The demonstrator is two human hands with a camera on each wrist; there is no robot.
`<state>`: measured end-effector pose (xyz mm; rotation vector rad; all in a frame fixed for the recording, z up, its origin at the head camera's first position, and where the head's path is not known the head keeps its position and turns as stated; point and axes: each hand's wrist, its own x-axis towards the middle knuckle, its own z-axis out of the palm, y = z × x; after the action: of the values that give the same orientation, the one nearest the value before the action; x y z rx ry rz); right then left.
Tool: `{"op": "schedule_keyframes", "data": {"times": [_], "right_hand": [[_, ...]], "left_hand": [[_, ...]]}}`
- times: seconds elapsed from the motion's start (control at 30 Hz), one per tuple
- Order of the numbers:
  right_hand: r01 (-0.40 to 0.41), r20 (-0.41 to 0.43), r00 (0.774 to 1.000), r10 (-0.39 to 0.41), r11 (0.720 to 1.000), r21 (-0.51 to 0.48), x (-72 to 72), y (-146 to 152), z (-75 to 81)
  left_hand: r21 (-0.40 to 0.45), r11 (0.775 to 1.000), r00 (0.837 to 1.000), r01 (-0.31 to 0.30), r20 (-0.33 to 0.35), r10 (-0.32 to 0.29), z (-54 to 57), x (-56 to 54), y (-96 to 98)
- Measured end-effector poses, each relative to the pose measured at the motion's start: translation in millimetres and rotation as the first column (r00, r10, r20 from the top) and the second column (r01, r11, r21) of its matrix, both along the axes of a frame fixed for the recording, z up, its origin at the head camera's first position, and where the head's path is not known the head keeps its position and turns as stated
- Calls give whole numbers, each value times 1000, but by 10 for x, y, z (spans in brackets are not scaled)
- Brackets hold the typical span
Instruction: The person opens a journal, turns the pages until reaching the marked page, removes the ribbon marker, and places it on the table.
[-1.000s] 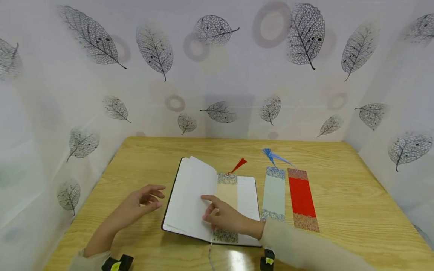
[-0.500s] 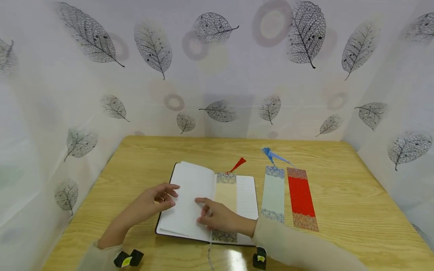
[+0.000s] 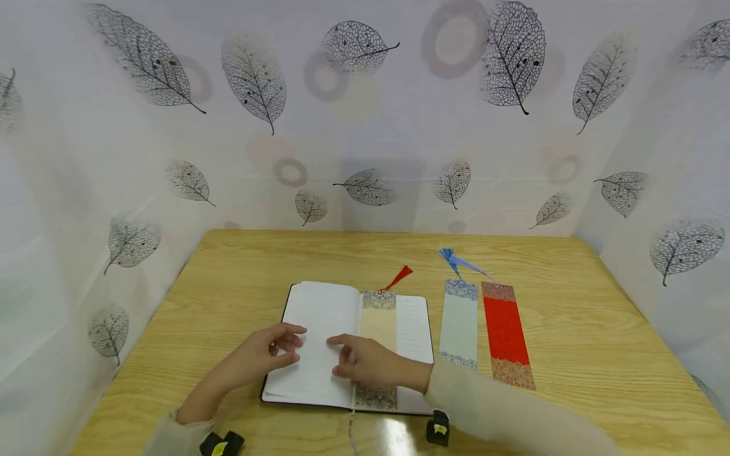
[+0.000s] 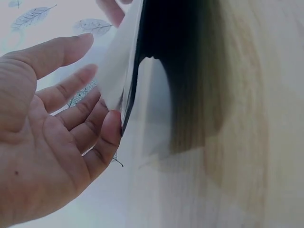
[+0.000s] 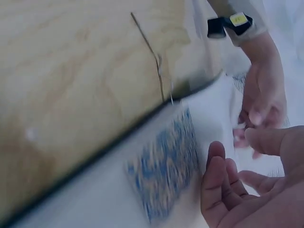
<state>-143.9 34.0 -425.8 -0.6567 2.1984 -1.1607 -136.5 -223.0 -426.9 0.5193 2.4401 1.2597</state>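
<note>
An open notebook (image 3: 327, 304) with a dark cover lies on the table. A beige bookmark (image 3: 379, 326) with lace-patterned ends and a red tassel (image 3: 403, 273) lies along its right page by the fold. My left hand (image 3: 265, 354) is at the left page's outer edge, fingers loosely bent; in the left wrist view its little finger meets the notebook's edge (image 4: 127, 102). My right hand (image 3: 376, 364) reaches across the bookmark, index finger extended over the left page. Whether that fingertip touches paper, I cannot tell. The right wrist view shows the bookmark's patterned lower end (image 5: 166, 168).
Right of the notebook lie a pale green bookmark (image 3: 459, 323) with a blue tassel (image 3: 447, 255) and a red bookmark (image 3: 506, 332). A thin ribbon (image 3: 351, 434) hangs from the notebook's lower edge. Leaf-printed cloth (image 3: 365, 126) encloses the wooden table (image 3: 593, 335).
The notebook's raised left side has come down flatter to the left. My left hand has moved right, to the left page's edge. My right hand has shifted slightly left.
</note>
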Motion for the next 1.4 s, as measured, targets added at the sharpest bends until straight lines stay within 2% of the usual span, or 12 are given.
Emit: {"op": "schedule_keyframes", "data": {"times": [0.17, 0.37, 0.57, 0.73, 0.93, 1.13, 1.4], "right_hand": [[23, -14, 1000, -23, 1000, 8, -166, 192, 63], [92, -27, 995, -91, 995, 38, -389, 431, 95], [180, -65, 982, -176, 981, 69, -597, 614, 64], [191, -70, 980, -185, 977, 93, -728, 723, -4], [235, -82, 971, -224, 958, 165, -803, 790, -69], [241, -92, 970, -226, 943, 228, -816, 810, -91], [250, -56, 968, -244, 927, 280, -857, 791, -125]], "left_hand": [[0, 1000, 1000, -3, 7, 3, -18, 16, -12], [-5, 1000, 1000, 13, 24, -13, -66, 11, -41], [-14, 1000, 998, 28, 63, -27, -130, -1, -64], [-6, 1000, 996, 22, 83, -21, -168, -5, -70], [-11, 1000, 996, 28, 88, -27, -200, -14, -71], [-9, 999, 995, 32, 96, -31, -218, -19, -68], [-20, 999, 995, 35, 97, -33, -231, -29, -51]]}}
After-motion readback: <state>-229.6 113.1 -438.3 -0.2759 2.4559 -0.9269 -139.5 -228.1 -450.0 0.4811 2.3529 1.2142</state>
